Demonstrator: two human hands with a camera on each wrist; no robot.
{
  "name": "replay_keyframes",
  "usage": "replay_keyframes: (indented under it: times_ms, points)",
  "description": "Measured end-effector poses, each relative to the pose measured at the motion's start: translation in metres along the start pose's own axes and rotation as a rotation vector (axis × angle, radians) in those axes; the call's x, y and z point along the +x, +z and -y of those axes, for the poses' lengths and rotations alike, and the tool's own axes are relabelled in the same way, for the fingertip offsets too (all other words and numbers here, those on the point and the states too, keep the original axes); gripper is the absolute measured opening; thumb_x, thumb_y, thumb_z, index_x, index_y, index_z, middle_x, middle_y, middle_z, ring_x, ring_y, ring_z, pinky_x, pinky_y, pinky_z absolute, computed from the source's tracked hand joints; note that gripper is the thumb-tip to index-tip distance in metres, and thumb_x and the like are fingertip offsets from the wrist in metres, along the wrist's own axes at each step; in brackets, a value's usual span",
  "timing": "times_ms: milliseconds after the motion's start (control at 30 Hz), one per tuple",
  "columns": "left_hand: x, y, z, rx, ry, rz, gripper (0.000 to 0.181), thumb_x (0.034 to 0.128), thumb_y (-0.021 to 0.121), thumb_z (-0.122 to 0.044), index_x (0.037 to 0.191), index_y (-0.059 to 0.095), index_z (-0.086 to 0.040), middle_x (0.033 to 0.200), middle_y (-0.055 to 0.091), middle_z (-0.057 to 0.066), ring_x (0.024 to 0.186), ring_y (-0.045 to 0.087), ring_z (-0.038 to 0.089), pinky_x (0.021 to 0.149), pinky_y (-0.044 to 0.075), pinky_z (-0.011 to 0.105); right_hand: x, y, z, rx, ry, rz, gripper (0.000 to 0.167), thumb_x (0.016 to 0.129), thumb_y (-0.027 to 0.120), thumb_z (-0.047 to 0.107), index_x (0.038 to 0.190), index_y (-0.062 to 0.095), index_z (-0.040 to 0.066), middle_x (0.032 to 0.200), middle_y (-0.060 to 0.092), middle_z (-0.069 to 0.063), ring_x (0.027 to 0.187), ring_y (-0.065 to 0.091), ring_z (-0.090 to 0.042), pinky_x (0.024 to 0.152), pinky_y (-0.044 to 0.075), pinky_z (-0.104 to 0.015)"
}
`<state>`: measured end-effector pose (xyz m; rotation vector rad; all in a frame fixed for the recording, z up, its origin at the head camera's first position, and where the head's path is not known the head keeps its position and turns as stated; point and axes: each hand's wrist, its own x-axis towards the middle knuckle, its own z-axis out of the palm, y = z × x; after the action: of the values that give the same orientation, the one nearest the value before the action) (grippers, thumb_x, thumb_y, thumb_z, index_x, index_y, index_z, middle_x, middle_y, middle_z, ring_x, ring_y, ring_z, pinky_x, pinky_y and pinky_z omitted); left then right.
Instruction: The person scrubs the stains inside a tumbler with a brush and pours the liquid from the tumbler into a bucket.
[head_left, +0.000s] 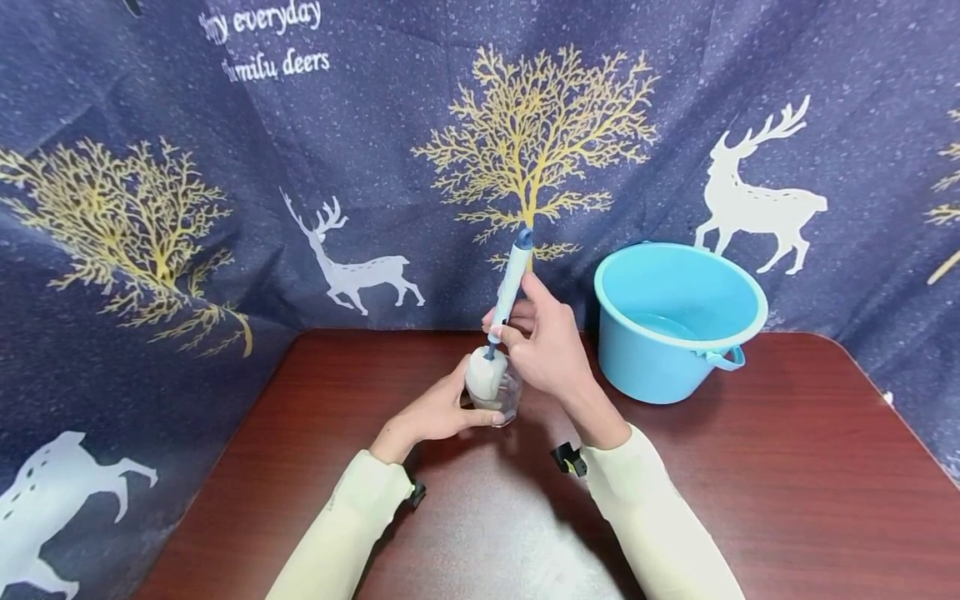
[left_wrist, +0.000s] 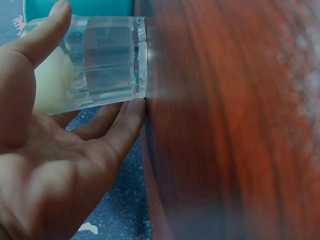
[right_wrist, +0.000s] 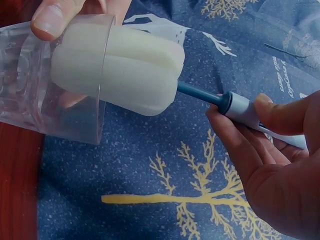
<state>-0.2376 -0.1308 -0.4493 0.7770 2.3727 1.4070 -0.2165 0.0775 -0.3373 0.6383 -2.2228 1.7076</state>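
Note:
My left hand (head_left: 431,412) holds a clear glass cup (head_left: 510,398) upright, thumb and fingers around its side. In the left wrist view the thick base of the cup (left_wrist: 112,60) is at the tabletop, with the fingertips beside it. My right hand (head_left: 555,346) grips the pale blue handle (head_left: 513,275) of a sponge cup brush, between thumb and fingers. The white sponge head (right_wrist: 145,82) sits partly inside the cup's mouth, its upper part standing out above the rim. A dark blue stem (right_wrist: 200,93) joins sponge and handle. The brush leans slightly right in the head view.
A light blue bucket (head_left: 652,367) with a side handle stands at the back right of the dark red wooden table (head_left: 480,533). Behind the table hangs a navy cloth (head_left: 442,183) printed with deer and golden trees. A small black device (head_left: 570,459) is at the right wrist.

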Motion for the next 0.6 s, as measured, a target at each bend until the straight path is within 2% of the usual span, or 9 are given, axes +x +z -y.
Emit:
replay_keyframes:
  times_ms: [200, 433, 600]
  points:
    - [0.0000, -0.0006, -0.0008, 0.000, -0.005, 0.002, 0.099, 0.0887, 0.090, -0.025, 0.163, 0.024, -0.027, 0.147, 0.056, 0.000, 0.133, 0.057, 0.015, 0.112, 0.048, 0.040, 0.0000, 0.0011, -0.0002, -0.009, -0.023, -0.006, 0.036, 0.097, 0.069, -0.009, 0.124, 0.058, 0.012, 0.097, 0.080, -0.007, 0.096, 0.079, -0.014, 0.087, 0.063, -0.041]
    - [0.0004, -0.0001, 0.0007, 0.007, -0.014, 0.006, 0.102, 0.0888, 0.089, -0.025, 0.164, 0.022, -0.027, 0.149, 0.053, 0.000, 0.134, 0.055, 0.014, 0.113, 0.046, 0.039, -0.0013, 0.0011, -0.0011, -0.006, -0.023, -0.010, 0.041, 0.097, 0.069, -0.009, 0.129, 0.058, 0.013, 0.097, 0.079, -0.006, 0.096, 0.078, -0.014, 0.088, 0.063, -0.041]
    - [0.0001, -0.0008, 0.0008, 0.010, 0.002, 0.004, 0.101, 0.0892, 0.089, -0.023, 0.165, 0.022, -0.025, 0.149, 0.053, 0.001, 0.133, 0.056, 0.016, 0.113, 0.047, 0.040, -0.0008, 0.0015, -0.0007, -0.008, -0.015, -0.013, 0.039, 0.097, 0.069, -0.008, 0.127, 0.058, 0.013, 0.097, 0.079, -0.005, 0.096, 0.078, -0.012, 0.087, 0.063, -0.041]
